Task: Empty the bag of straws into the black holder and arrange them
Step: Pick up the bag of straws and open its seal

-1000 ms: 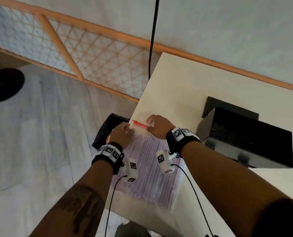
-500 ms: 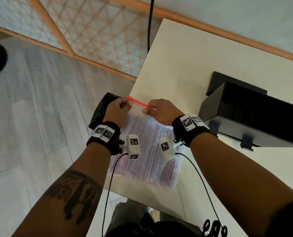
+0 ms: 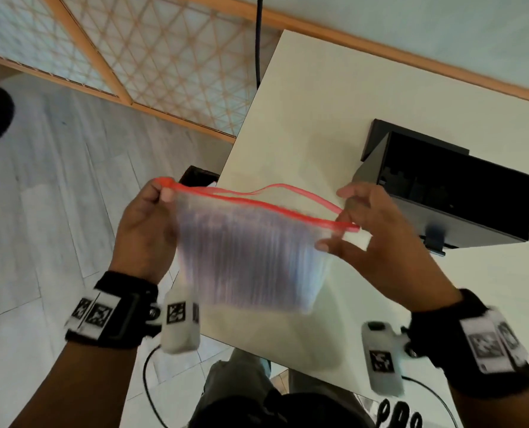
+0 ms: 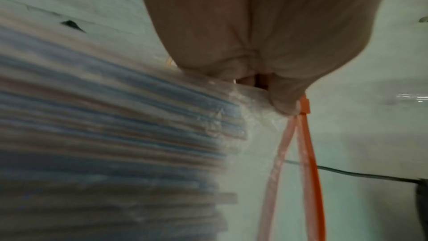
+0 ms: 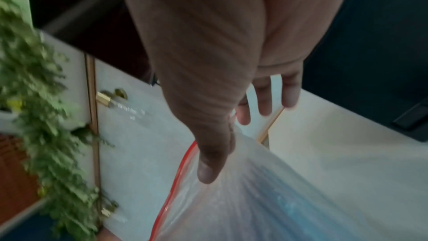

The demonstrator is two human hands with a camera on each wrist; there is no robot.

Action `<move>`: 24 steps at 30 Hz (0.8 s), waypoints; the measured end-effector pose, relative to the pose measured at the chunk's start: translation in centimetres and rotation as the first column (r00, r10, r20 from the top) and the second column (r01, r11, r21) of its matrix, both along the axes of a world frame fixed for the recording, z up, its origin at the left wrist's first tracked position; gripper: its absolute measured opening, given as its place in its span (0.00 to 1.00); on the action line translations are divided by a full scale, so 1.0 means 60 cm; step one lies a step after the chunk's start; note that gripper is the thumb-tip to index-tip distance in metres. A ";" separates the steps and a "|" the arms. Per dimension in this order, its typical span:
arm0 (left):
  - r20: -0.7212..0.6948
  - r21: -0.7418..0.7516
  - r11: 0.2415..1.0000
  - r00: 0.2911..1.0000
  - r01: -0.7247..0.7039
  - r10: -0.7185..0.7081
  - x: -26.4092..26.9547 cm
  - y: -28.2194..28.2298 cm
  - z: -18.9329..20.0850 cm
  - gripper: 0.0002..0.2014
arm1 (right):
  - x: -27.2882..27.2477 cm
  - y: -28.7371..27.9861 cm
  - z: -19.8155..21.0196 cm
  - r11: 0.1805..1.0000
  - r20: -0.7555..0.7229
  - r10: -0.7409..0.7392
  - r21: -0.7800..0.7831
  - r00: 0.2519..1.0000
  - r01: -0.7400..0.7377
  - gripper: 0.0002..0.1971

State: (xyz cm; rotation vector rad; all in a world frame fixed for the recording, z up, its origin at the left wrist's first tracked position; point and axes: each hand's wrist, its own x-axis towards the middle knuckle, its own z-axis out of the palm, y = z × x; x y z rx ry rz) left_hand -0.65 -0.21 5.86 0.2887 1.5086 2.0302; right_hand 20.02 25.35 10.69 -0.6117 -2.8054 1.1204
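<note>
— What has the left hand (image 3: 146, 233) got?

— Its grip is tight: fingers curled, thumb and forefinger pinching the left end of the red zip strip (image 3: 257, 202) of the clear bag (image 3: 250, 257). The left wrist view shows the fingertips (image 4: 286, 105) clamped where the two strips of the zip (image 4: 305, 153) part.

— And the bag itself?

— Lifted clear of the worktop (image 3: 303, 118), hanging between both hands, mouth partly open, the far strip bowed away from the near one. The straws (image 3: 241, 264) lie packed inside, blurred.

— The right hand (image 3: 377, 242)?

— A lighter grip: thumb and forefinger pinch the bag's right top corner by the zip's end, thumb (image 5: 210, 162) lying on the plastic (image 5: 266, 190), the other fingers (image 5: 266, 98) spread and straight, touching nothing.

— The black holder (image 3: 454, 193)?

— On the worktop just right of that hand, open top, apart from the bag.
</note>
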 end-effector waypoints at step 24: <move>-0.118 0.151 0.962 0.970 0.229 -0.212 0.167 0.006 -0.018 0.17 | 0.117 -0.025 -0.025 0.956 -0.243 0.010 -0.281 0.970 -0.080 0.19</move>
